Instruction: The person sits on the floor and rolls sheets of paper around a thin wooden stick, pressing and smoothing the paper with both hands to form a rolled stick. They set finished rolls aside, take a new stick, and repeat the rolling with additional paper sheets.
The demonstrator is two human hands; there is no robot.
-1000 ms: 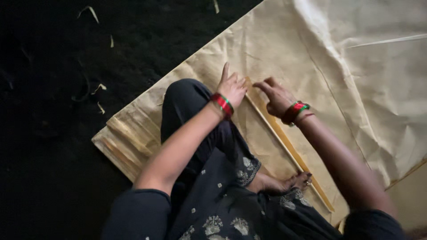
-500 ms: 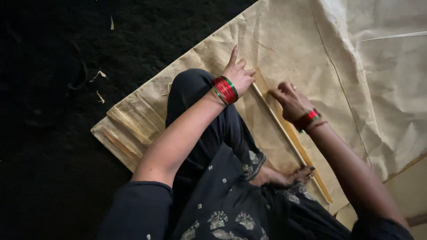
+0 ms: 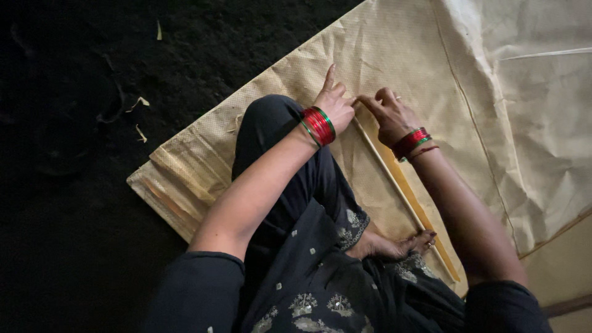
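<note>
We find both hands at the upper end of the strip (image 3: pixel 404 185) lying on the mat (image 3: pixel 394 55), left hand (image 3: pixel 336 105) and right hand (image 3: pixel 388 114) pinching it, work apparently unfinished.

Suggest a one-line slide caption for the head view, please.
Seated on a tan woven mat, left hand and right hand meet at a long yellow strip.

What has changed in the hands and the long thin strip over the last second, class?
The right hand moved back up the thin yellow strip to its far end, meeting the left hand, whose index finger now points up off the woven mat. Both pinch at the strip's tip. The strip, mat and the foot on the near end stayed put.
</note>
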